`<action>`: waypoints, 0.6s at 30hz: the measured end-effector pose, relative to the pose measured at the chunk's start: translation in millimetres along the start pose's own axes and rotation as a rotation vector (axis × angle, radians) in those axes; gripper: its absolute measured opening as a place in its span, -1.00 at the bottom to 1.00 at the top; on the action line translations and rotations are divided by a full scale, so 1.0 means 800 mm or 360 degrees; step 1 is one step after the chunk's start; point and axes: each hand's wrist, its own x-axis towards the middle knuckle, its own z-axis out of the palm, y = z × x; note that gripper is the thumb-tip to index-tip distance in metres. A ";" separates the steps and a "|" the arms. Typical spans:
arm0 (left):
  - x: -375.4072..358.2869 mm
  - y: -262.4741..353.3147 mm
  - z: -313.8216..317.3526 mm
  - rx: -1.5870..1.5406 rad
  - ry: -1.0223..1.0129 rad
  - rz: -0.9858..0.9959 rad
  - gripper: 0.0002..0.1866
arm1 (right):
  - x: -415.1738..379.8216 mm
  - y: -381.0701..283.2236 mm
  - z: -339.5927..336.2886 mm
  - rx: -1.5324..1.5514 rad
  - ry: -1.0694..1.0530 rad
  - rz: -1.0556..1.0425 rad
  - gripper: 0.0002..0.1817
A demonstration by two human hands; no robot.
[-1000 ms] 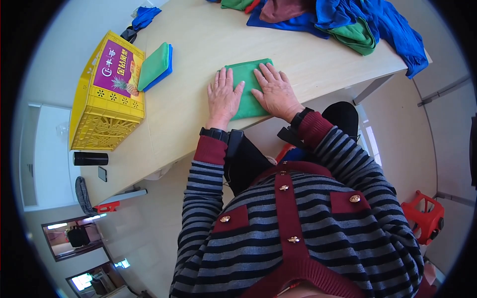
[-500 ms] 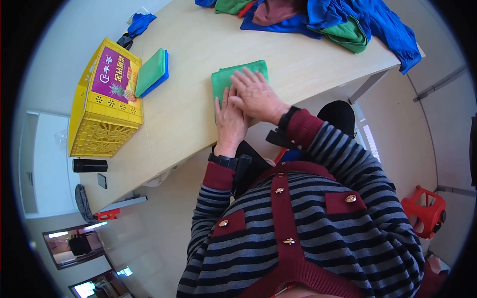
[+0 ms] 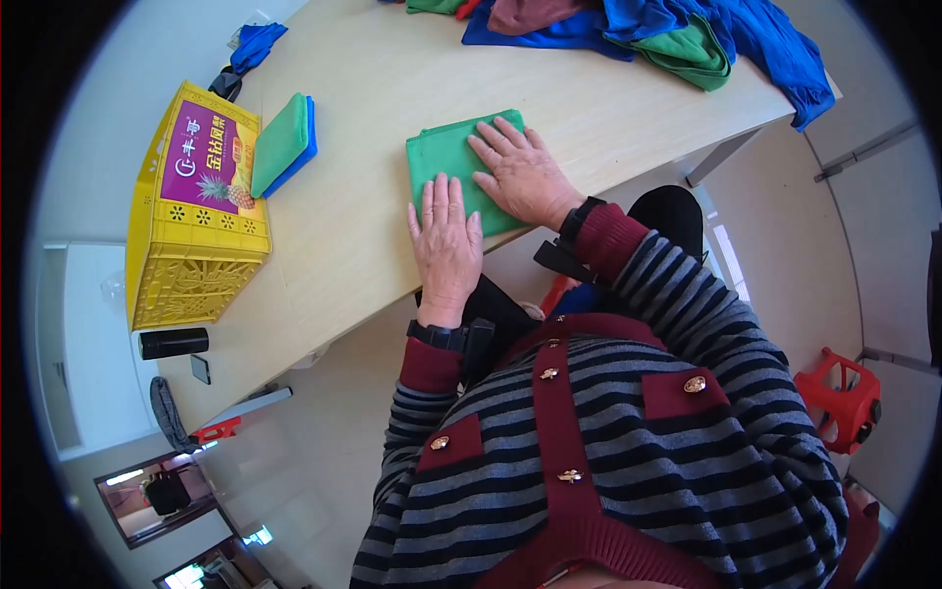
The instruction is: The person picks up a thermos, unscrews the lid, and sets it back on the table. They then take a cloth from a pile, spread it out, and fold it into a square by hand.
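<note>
A folded green cloth lies flat near the front edge of the light wooden table. My left hand rests palm down on the cloth's near left corner, fingers spread and together pointing away from me. My right hand lies flat on the cloth's right half, fingers pointing left. Neither hand grips anything.
A yellow plastic crate stands at the table's left, with a stack of folded green and blue cloths beside it. A heap of unfolded blue, green and maroon cloths lies at the far right. A red stool stands on the floor.
My left hand has slid back toward me to the cloth's near edge. My right hand has shifted right across the cloth, uncovering its left part.
</note>
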 end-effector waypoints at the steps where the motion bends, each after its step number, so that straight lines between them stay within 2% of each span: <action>1: -0.002 -0.002 -0.002 0.0006 0.0006 -0.0014 -0.38 | 0.001 0.002 0.000 0.0002 -0.0010 0.0018 -0.37; 10: -0.024 -0.042 -0.006 0.0031 0.0015 -0.0260 -0.40 | -0.001 0.005 0.001 -0.0069 -0.0002 0.0066 -0.38; 14: -0.022 -0.029 -0.036 0.0219 0.0147 -0.0334 -0.42 | -0.003 -0.004 -0.001 -0.0101 0.0020 0.0174 -0.38; 17: -0.025 0.005 -0.055 -0.0055 0.0188 0.0110 -0.52 | -0.009 -0.018 -0.004 -0.0129 0.0070 0.0230 -0.38; 18: -0.026 0.002 -0.053 -0.0052 0.0196 0.0099 -0.52 | -0.010 -0.021 -0.003 -0.0152 0.0126 0.0246 -0.39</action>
